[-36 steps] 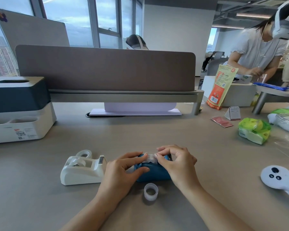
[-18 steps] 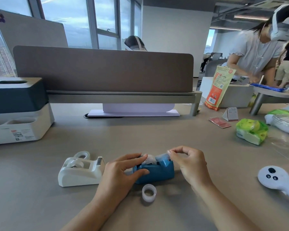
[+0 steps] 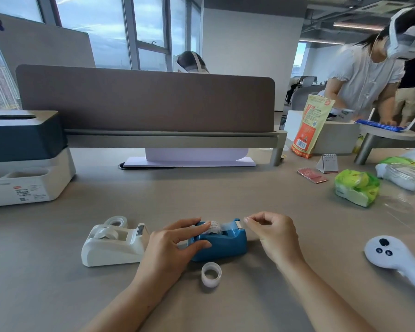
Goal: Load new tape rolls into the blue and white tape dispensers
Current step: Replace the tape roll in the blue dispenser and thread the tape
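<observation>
The blue tape dispenser (image 3: 223,243) stands in the middle of the desk with a clear roll seated in it. My left hand (image 3: 170,248) grips its left end, thumb on the near side and fingers on the roll. My right hand (image 3: 272,233) pinches the free end of the tape just past the cutter at the dispenser's right end. The white tape dispenser (image 3: 113,245) sits to the left with a roll inside it. One loose tape roll (image 3: 116,221) lies behind the white one. Another loose tape roll (image 3: 210,275) stands in front of the blue one.
A blue and white tissue box organiser (image 3: 22,154) stands at the far left. A white controller (image 3: 391,255) lies at the right, with a green tissue pack (image 3: 356,188) and a small desk calendar (image 3: 327,164) beyond. A brown desk divider (image 3: 144,99) crosses the back. A person works at the right rear.
My right hand has drawn away from the roll to the right, pulling the tape end across the cutter. My left hand stays on the blue dispenser.
</observation>
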{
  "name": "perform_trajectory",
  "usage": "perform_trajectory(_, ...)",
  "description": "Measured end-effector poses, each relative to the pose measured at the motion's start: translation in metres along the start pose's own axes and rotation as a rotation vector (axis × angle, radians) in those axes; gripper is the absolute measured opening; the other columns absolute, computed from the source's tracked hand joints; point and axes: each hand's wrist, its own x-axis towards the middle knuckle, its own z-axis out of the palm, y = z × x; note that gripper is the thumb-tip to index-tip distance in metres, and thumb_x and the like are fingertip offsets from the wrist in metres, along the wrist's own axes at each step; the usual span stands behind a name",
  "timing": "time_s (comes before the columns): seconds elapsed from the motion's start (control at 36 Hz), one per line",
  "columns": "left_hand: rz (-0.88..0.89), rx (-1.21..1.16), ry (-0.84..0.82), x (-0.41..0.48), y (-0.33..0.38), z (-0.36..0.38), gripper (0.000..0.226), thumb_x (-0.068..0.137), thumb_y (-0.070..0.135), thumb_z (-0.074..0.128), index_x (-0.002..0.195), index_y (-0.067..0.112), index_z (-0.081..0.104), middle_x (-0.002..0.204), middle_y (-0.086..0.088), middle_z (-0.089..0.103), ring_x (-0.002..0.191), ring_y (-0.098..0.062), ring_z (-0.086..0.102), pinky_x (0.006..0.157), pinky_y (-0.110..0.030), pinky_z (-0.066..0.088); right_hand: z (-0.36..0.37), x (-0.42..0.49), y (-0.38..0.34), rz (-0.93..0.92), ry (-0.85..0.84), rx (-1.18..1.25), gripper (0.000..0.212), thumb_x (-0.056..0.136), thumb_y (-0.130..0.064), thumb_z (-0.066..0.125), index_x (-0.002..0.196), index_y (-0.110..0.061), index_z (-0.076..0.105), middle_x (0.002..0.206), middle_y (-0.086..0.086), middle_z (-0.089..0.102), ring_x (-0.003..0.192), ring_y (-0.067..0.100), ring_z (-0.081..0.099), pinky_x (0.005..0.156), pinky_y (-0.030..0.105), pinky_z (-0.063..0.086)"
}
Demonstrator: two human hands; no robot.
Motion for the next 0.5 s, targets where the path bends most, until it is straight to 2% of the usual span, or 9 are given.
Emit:
perform_trajectory(0.11,0.003,0.009,-0.005,0.0002,-0.0005,0.0,0.038,0.072,0.024,0.083,0.103,0.042,0.074,0.115,0.023,0.068,0.107,0.014,0.059,0.089,0.001,0.041,0.0025,-0.0013,0.0006,0.014,-0.026,-0.018,0.008,0.076,-0.04,0.075,0.069,-0.039,0.071,0.069,-0.008,0.074,0.079,0.016,0.066,0.093,0.049,0.048)
perform_trajectory(0.22,0.0,-0.011,-0.006,0.0007,0.0001,0.0001,0.037,0.072,0.021,0.084,0.103,0.04,0.075,0.114,0.023,0.068,0.106,0.017,0.058,0.087,0.004,0.039,0.0037,-0.0026,0.0023,0.021,-0.026,-0.038,0.014,0.077,-0.038,0.074,0.065,-0.031,0.072,0.071,-0.007,0.074,0.079,0.015,0.066,0.093,0.048,0.048)
perform_trajectory(0.31,-0.004,-0.013,-0.012,0.0012,0.0,0.0,0.037,0.072,0.021,0.083,0.103,0.039,0.075,0.113,0.024,0.068,0.107,0.017,0.058,0.086,0.004,0.038,0.0034,-0.0026,0.0021,0.011,-0.023,-0.046,0.013,0.077,-0.037,0.074,0.065,-0.033,0.072,0.072,-0.007,0.075,0.079,0.015,0.066,0.094,0.049,0.048)
perform_trajectory(0.44,-0.013,-0.016,-0.021,0.0014,-0.0023,0.0001,0.038,0.072,0.022,0.083,0.104,0.041,0.074,0.114,0.026,0.066,0.109,0.014,0.058,0.086,0.004,0.039,-0.0021,-0.0048,-0.0004,-0.055,-0.022,-0.046,0.011,0.077,-0.035,0.076,0.066,-0.036,0.072,0.07,-0.029,0.07,0.085,0.002,0.063,0.097,0.044,0.043)
perform_trajectory(0.5,-0.015,-0.014,-0.018,0.0016,-0.0025,0.0006,0.038,0.072,0.022,0.083,0.105,0.04,0.074,0.113,0.026,0.066,0.109,0.014,0.058,0.085,0.004,0.039,-0.0036,-0.0068,-0.0001,-0.085,-0.016,-0.064,0.018,0.08,-0.029,0.073,0.064,-0.036,0.072,0.065,-0.014,0.072,0.081,-0.001,0.058,0.093,0.037,0.037)
